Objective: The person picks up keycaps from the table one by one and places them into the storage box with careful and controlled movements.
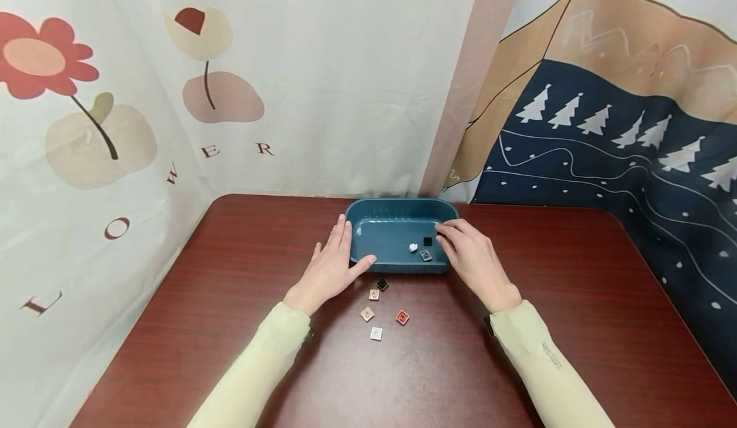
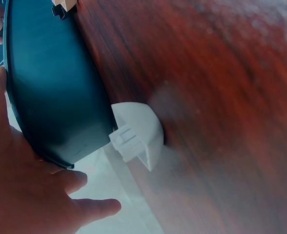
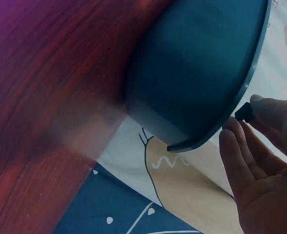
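A dark teal tray (image 1: 380, 204) stands near the back of the table. My left hand (image 1: 332, 263) rests at its left end, fingers straight along the wall and thumb over the front rim. Over the tray's right end, my right hand (image 1: 475, 258) pinches a small black keycap (image 3: 243, 113) between thumb and fingers. Inside the tray lie a black keycap (image 1: 427, 241), a grey one and a white one (image 1: 412, 247). In front of the tray are several loose keycaps: a black keycap (image 1: 382, 283), a pinkish one, a cream one, a red keycap (image 1: 402, 317) and a white keycap (image 1: 376, 333).
The dark red wooden table (image 1: 564, 274) spreads to both sides of the tray. Behind it hangs a pale curtain (image 1: 345, 95) with flower prints. At the right is a navy cloth (image 1: 553, 166) with white trees.
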`<state>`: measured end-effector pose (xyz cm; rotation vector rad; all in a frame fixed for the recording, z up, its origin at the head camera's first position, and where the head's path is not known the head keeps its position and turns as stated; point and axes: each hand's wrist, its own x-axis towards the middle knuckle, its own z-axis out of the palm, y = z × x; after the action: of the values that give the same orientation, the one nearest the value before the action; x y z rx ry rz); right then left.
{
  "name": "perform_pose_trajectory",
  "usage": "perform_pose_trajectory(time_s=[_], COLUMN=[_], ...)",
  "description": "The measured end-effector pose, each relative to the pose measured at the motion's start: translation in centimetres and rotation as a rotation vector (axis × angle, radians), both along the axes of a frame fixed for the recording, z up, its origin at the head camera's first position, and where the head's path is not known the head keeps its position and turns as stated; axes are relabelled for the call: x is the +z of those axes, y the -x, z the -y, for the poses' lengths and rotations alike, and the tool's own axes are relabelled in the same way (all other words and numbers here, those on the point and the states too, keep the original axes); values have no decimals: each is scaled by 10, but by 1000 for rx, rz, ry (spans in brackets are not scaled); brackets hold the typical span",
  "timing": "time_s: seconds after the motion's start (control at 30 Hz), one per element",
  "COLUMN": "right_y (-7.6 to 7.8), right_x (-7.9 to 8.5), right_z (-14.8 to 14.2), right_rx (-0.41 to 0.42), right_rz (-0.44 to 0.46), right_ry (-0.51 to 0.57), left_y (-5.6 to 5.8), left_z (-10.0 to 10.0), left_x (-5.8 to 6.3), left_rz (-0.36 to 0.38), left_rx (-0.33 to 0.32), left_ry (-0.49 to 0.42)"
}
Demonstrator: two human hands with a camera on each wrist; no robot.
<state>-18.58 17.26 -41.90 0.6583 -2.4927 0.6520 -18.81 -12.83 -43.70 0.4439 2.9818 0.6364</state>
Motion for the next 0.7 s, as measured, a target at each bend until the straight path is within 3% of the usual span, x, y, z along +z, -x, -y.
perform_pose_trajectory(time_s=[0.7], right_y=[16], right_x=[-9], right_z=[9], right_rx=[-18], right_rz=[119], right_ry=[-87], left_y=[0], left_z=[1], left_x=[2], left_rz=[9], left_rx=[-2], left_ry=[-6])
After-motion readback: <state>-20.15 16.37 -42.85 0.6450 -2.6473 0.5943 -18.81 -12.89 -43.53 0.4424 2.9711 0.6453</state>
